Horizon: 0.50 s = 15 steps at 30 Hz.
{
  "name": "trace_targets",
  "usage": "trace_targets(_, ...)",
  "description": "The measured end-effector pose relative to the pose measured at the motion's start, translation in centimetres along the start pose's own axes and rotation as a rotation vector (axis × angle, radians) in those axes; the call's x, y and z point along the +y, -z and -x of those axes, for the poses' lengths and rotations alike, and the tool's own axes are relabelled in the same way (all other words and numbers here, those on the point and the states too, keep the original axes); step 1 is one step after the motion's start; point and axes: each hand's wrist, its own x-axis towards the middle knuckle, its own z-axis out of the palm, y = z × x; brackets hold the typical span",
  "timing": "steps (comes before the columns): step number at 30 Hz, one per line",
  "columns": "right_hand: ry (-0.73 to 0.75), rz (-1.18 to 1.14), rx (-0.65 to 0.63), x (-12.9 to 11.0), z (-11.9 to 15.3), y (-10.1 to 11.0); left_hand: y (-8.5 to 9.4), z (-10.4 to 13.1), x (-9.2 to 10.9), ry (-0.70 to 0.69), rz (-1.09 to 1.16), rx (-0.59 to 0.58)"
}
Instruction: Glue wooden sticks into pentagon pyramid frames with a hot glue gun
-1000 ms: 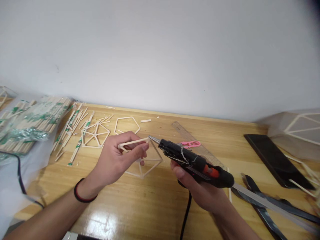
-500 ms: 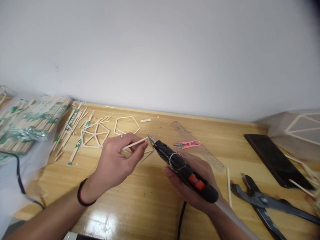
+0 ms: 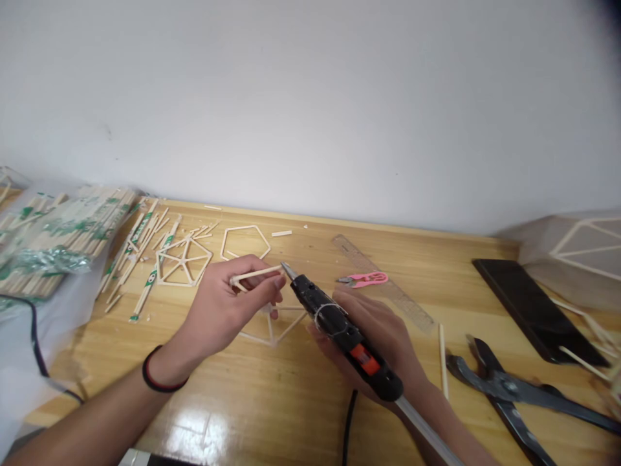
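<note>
Between thumb and fingers, my left hand point(image 3: 233, 298) pinches a short wooden stick point(image 3: 257, 273), which seems joined to another stick near the palm. My right hand point(image 3: 378, 336) is wrapped round a black hot glue gun point(image 3: 330, 317) with an orange switch and a clear glue stick in its rear. The metal nozzle is right at the stick's far end; whether they touch I cannot tell. Below my fingers a wooden stick frame point(image 3: 272, 333) shows, partly hidden by both hands. Behind it lie a pentagon of sticks point(image 3: 245, 228) and a spoked stick frame point(image 3: 184, 262).
Bagged chopsticks point(image 3: 92, 220) and loose sticks point(image 3: 140, 249) lie at left. A clear ruler point(image 3: 402, 298) and pink thread snips point(image 3: 369, 279) sit behind my right hand. On the right are large pliers point(image 3: 509, 388), a black phone point(image 3: 533, 310) and a stick structure point(image 3: 592, 239).
The glue gun and my right hand have shifted slightly left and down. My left hand has tilted the stick a little, and more of the frame below shows.
</note>
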Motion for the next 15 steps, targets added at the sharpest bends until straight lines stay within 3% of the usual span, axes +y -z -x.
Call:
trace_targets(6, -0.013, -0.020, 0.045, -0.37, -0.35, 0.38, 0.33, -0.13, -0.90, 0.086, 0.217, -0.064)
trace_targets(15, -0.210, -0.192, 0.033, -0.66, -0.87, 1.06, 0.64, 0.19, -0.35, 0.088, 0.213, -0.085)
